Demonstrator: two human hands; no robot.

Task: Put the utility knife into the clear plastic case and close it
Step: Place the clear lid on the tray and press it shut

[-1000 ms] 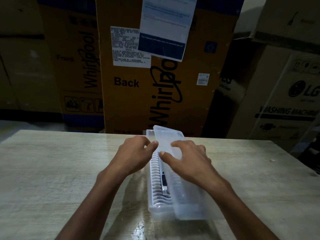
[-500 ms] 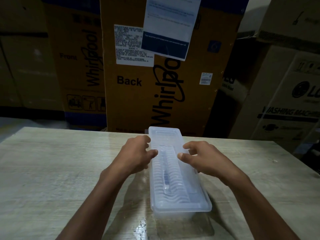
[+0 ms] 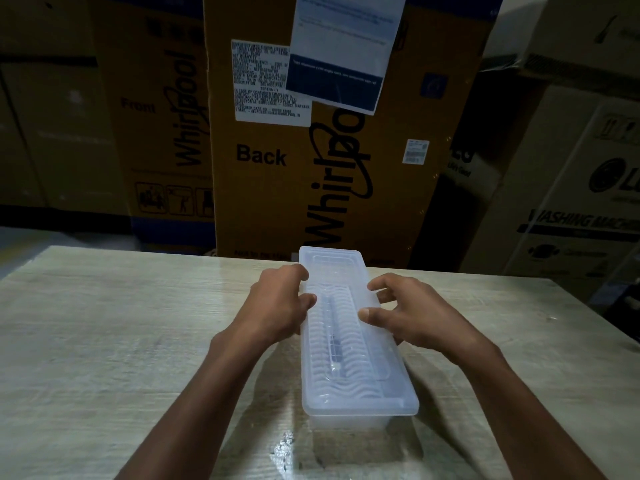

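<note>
Both hands (image 3: 277, 303) flank the lidded clear case (image 3: 349, 341), knife (image 3: 333, 344) dimly inside.

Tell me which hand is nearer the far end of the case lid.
Left. The left hand sits on the lid's left edge, its index finger up near the far corner. The right hand rests on the right edge, a little nearer the person.

Appliance storeroom: stacked Whirlpool cartons (image 3: 311, 150) and an LG washing-machine box (image 3: 581, 209) behind a wooden table (image 3: 104, 341).
</note>
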